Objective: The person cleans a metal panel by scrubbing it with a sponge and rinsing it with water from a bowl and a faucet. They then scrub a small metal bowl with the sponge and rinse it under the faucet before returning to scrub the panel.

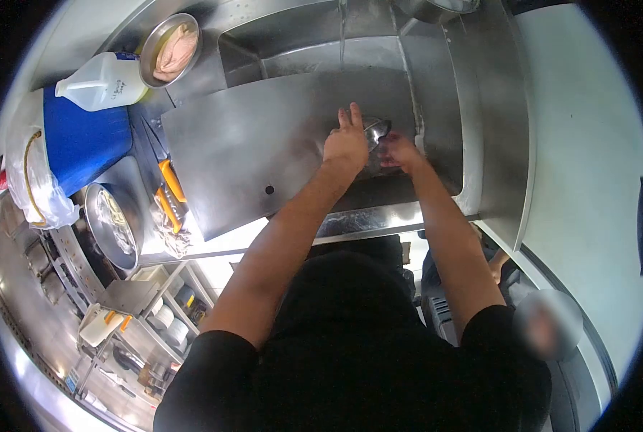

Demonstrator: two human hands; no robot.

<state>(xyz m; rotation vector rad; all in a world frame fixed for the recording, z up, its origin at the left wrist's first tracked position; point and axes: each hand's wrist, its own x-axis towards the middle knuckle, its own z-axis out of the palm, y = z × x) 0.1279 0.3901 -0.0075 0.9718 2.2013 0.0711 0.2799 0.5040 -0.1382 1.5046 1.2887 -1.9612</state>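
My left hand (347, 144) is over the right part of a large flat metal sheet (249, 137) that lies across the sink. Two of its fingers are stretched out and apart; the rest are hidden. Right beside it is a small shiny rounded metal piece (377, 132), whose exact kind I cannot make out. My right hand (402, 153) is on the other side of that piece, close to it. Its fingers point left and are blurred, so their grip does not show.
A steel sink (437, 144) lies under the sheet, with water falling from above. To the left are a bowl of pale meat (175, 52), a soap jug (105, 81), a blue container (87, 137), orange-handled knives (170, 180) and a metal bowl (113, 223). Another person is at lower right.
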